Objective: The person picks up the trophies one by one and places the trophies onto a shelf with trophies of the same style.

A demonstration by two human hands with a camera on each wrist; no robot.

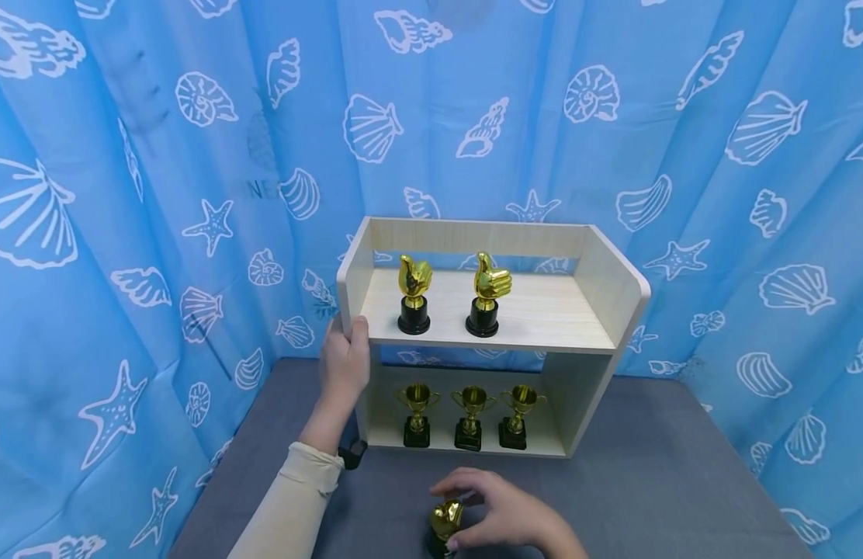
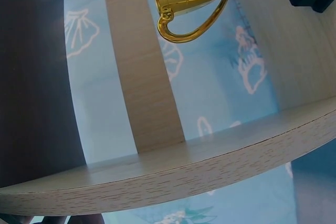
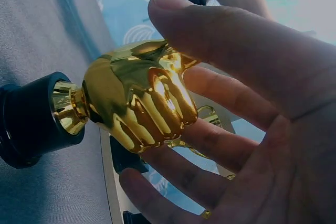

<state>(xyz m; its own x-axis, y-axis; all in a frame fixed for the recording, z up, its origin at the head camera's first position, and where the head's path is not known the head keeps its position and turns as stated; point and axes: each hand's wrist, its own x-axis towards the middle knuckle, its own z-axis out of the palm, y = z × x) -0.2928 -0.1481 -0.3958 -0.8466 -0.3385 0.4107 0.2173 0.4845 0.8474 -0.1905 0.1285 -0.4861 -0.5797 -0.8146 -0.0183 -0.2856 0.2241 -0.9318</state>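
My left hand [image 1: 344, 359] grips the left side panel of a pale wooden two-tier shelf [image 1: 543, 322], thumb at the front edge. In the left wrist view only dark fingertips [image 2: 73, 219] show beyond the panel. A gold thumbs-up trophy [image 3: 139, 95] on a round black base stands on the grey table before the shelf. Around its top, my right hand [image 1: 504, 508] spreads thumb and fingers, with a gap visible at the palm. Two more thumbs-up trophies, one left [image 1: 414, 291] and one right [image 1: 486, 295], stand on the upper tier.
On the lower tier stand three gold cup trophies: left [image 1: 417, 411], middle [image 1: 469, 415] and right [image 1: 518, 415]. A blue shell-print curtain [image 1: 508, 93] hangs behind the shelf and along both sides. Grey cloth covers the table [image 1: 662, 466].
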